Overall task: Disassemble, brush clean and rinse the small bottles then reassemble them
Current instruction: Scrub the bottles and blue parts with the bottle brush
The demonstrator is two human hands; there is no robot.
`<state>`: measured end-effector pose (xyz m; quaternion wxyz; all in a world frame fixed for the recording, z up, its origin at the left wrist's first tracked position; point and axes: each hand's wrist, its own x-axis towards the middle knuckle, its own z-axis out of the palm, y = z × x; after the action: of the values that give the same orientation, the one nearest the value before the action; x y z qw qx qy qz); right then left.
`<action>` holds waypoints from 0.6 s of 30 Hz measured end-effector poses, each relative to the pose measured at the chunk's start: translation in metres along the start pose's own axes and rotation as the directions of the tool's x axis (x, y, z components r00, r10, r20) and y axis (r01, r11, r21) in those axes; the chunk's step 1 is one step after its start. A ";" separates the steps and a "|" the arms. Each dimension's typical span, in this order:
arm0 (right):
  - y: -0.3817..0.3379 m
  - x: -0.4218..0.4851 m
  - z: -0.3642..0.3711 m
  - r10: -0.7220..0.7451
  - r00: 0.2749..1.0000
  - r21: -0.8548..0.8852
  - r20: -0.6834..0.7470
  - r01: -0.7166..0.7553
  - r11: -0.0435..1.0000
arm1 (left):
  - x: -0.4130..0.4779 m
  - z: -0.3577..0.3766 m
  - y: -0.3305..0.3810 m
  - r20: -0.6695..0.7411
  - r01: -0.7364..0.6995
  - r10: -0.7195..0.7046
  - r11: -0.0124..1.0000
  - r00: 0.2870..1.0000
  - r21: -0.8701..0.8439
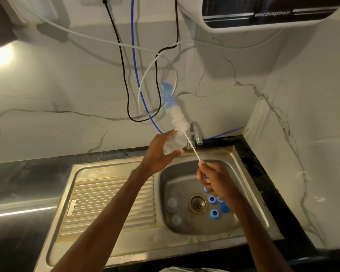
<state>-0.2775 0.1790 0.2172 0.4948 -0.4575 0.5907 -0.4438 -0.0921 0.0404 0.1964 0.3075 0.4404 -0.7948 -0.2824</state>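
**Steel sink below, bottle and brush raised over it**

Stainless steel runs closest to me: the sink (114, 258) with its ribbed drainboard (110, 203) on the left and the basin on the right. Around the drain (197, 203) lie loose blue caps (214, 213), and left of the drain sit small clear pieces (172, 203), too blurred to name further.

Above the basin, my right hand (214, 181) is curled tight around the handle end of the bottle brush (180, 124). Its long axis slants up and to the left from my fist: a thin white wire stem, then white bristles, then a blue bristle tip pointing at the wall.

Further out and higher, my left hand (159, 154) grips a small clear bottle (174, 143) over the back rim of the sink, fingers behind it and thumb beneath. The stem crosses just beside the bottle's right edge, and the bristles stand beyond my fingertips. I cannot tell whether the stem passes through the bottle or which way its mouth faces.

Behind the bottle stands the tap (196, 132). On the marbled wall (67, 85) hang a black cable (124, 75), a blue tube (134, 65) and white tubing, under a white appliance (243, 20).
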 end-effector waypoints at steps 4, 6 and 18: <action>0.000 -0.010 0.006 0.015 1.000 0.056 -0.005 -0.014 0.998 | 0.007 -0.003 0.002 -0.106 0.001 0.002 1.000 0.994 0.030; 0.009 -0.020 0.011 0.000 0.999 0.001 -0.036 0.000 1.000 | 0.014 -0.010 -0.004 -0.172 0.013 -0.006 0.999 0.985 0.044; 0.009 -0.013 0.020 -0.006 0.996 -0.039 -0.086 0.002 0.999 | 0.022 -0.013 -0.002 -0.220 0.013 0.018 0.990 0.975 0.142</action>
<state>-0.2575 0.1923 0.2084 0.4588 -0.4486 0.6193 -0.4525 -0.0909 0.0180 0.2090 0.3618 0.4889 -0.7745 -0.1737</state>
